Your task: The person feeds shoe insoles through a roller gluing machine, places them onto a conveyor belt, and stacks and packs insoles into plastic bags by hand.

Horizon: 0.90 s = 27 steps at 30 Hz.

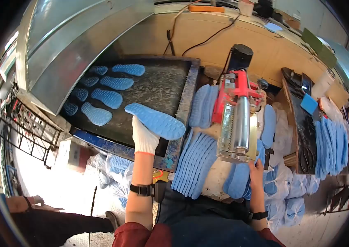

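Observation:
My left hand, in a white glove, is closed on a blue insole held over the front right of a dark conveyor bed. More blue insoles lie on that bed, further left. My right hand, bare, is at the front of a red machine with a metal roller; its fingers are pressed round the edge of a blue insole partly hidden by the machine. A row of stacked insoles stands left of the machine, and another pile lies below it.
A metal hood rises over the conveyor's left side. At the right, a dark side table bears scissors and hanging insoles. Plastic bags of insoles stand below it. Another person's hand and dark-trousered leg show at the lower left.

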Tool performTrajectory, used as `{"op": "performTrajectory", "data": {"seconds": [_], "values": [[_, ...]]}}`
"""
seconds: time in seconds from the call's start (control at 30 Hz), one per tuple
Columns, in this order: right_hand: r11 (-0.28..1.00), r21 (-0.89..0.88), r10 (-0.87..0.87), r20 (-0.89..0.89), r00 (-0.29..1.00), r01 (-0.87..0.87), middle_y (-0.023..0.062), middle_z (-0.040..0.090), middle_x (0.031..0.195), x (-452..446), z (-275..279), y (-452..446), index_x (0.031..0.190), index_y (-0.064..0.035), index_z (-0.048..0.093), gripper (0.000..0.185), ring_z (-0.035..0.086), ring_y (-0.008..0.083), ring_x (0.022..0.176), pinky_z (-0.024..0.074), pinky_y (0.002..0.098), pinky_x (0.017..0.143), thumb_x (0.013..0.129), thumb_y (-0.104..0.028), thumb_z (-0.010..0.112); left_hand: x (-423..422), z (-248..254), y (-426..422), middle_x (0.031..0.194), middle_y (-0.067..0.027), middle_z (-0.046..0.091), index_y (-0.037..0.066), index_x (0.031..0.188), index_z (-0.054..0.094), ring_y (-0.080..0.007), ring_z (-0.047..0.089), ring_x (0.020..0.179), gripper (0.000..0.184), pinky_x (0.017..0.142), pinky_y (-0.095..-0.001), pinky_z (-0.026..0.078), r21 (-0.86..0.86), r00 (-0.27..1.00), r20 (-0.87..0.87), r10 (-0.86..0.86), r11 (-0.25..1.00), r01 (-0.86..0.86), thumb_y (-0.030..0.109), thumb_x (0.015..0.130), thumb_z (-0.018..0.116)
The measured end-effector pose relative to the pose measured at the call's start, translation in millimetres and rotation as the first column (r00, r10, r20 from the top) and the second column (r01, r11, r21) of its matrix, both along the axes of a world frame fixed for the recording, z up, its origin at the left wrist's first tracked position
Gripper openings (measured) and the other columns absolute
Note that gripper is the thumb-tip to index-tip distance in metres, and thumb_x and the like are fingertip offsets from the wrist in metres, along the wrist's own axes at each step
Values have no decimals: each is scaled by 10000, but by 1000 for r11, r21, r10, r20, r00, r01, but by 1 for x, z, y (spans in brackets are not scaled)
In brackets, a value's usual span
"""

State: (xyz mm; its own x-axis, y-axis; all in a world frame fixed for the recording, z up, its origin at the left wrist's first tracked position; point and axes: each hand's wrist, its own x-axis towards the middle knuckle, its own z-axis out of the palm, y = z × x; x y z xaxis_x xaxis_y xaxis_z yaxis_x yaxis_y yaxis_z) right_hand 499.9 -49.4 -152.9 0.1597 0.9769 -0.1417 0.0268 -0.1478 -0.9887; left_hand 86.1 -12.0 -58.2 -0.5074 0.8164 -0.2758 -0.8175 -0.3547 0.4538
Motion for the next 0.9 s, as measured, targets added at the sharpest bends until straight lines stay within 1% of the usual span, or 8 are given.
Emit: {"op": "performTrajectory", "data": {"seconds": [0.23, 0.27, 0.33, 0.37, 0.43, 0.57, 0.67, 0.9], "values": [[1000, -27, -9, -168, 986, 5, 52, 645, 1071, 3, 1, 3, 1172, -1, 594, 300, 592, 122, 937, 461, 268, 828, 891, -104, 616, -51, -24, 4, 1289, -154, 545, 14, 1309, 472, -332, 524, 1183, 522, 1027, -484, 407, -130, 991, -46, 122, 983, -127, 405, 962, 485], [998, -53, -28, -215, 976, 17, 54, 644, 1076, 3, 3, 2, 1174, 2, 593, 303, 595, 126, 943, 465, 271, 835, 897, -114, 622, -63, -39, -11, 1318, -178, 527, 2, 1333, 448, -347, 502, 1215, 551, 1057, -484, 368, -340, 635, -772, -33, 865, -369, 403, 959, 492], [997, -74, -58, -319, 946, 36, 55, 643, 1081, 1, 14, 0, 1172, 5, 592, 300, 597, 127, 945, 467, 272, 836, 902, -120, 623, -61, -34, -22, 1382, -214, 477, -11, 1387, 394, -364, 450, 1279, 614, 1104, -454, 294, -374, 230, -927, -296, 701, -607, 413, 955, 493], [996, -83, -62, -427, 902, 29, 57, 642, 1085, 3, 20, -2, 1171, 9, 591, 298, 598, 128, 947, 469, 272, 837, 907, -125, 624, -49, -7, -23, 1415, -225, 445, -12, 1415, 364, -366, 420, 1311, 647, 1123, -424, 260, -506, 540, -819, -193, 688, -521, 425, 955, 486], [999, -37, 6, -478, 878, -27, 54, 639, 1093, 12, 22, -1, 1205, 11, 579, 310, 602, 128, 951, 466, 266, 854, 912, -89, 598, -25, -2, -35, 1455, -209, 405, 4, 1452, 327, -349, 395, 1338, 679, 1124, -379, 241, -299, 158, -947, -279, 590, -750, 464, 965, 441], [991, 77, -69, -401, 913, 109, 51, 618, 1030, 10, 48, 5, 1255, -12, 571, 353, 574, 134, 923, 456, 275, 827, 904, -51, 579, 25, 24, -50, 1491, -170, 363, 49, 1475, 306, -314, 372, 1365, 678, 1129, -438, 238, -327, 225, -943, -244, 808, -490, 505, 980, 383], [856, 517, -302, 488, 819, 8, 79, 506, 923, 10, 72, 18, 1245, -109, 621, 427, 479, 196, 840, 422, 317, 748, 850, 39, 553, 68, 47, -53, 1498, -227, 301, 17, 1478, 266, -331, 308, 1396, 580, 1143, -436, 261, -123, 289, -954, -81, 984, -130, 384, 1032, 323], [690, 664, -431, 696, 574, -288, 107, 514, 1039, -6, 122, 38, 1287, -169, 596, 568, 521, 239, 900, 435, 292, 790, 792, 108, 581, 140, 70, -27, 1558, -225, 159, 55, 1519, 142, -369, 164, 1447, 782, 1163, -464, 173, 96, 542, -823, -171, 898, 429, 585, 978, 335]]}}
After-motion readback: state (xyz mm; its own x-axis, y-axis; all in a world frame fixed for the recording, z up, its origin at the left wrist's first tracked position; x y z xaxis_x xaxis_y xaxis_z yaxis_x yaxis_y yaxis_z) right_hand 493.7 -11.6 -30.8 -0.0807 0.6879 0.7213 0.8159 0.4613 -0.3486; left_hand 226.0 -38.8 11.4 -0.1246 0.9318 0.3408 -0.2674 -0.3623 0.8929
